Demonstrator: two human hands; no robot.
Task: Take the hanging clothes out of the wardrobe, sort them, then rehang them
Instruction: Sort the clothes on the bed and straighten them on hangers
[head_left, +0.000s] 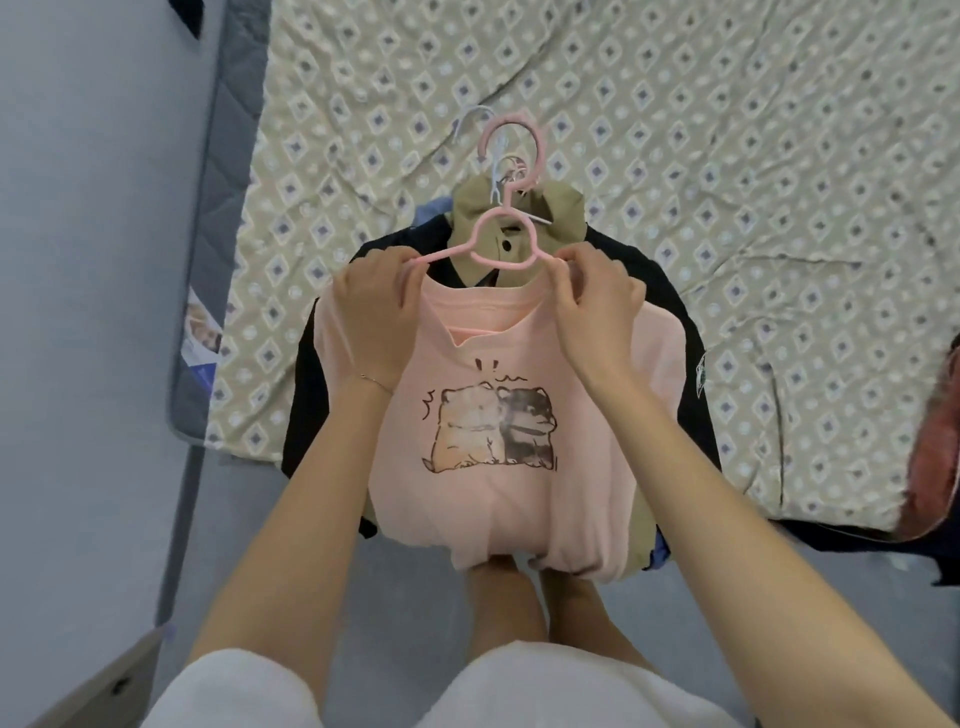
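I get soft, even, fairly bright light with faint shadows; the pink T-shirt (519, 493) looks crisp, while the frame edges bend and blur.

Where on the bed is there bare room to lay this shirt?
Bare bedspread lies right of the black garment, up to the red cloth at the edge, and beyond the hook of the pink hanger. The middle is crowded with stacked clothes.

Pink cat-print shirt (519, 467), pink hanger (498, 228), diamond-patterned beige bedsheet (727, 182).
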